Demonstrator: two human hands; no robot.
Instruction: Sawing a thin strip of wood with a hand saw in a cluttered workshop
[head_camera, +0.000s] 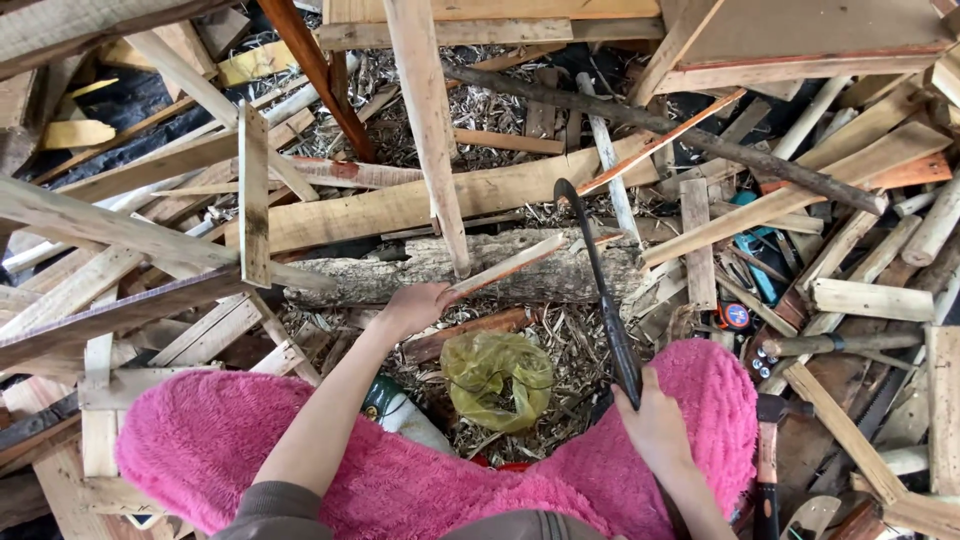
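**Stick on the log, blade raised**

Left hand (415, 305) closed around the near end of a thin wood stick (510, 265), pinning it slantwise on top of a rough log (400, 275) lying crosswise in the scrap pile. Right hand (655, 425) wrapped tight on the handle of a long dark curved blade (595, 270), tip hooked above the log, just right of the stick. Fluffy pink trousers (210, 445) to either side below. Between the knees, a crumpled yellow-green plastic bag (498, 375) on wood shavings. Hammer (768, 440) at lower right, beside planks and offcuts.
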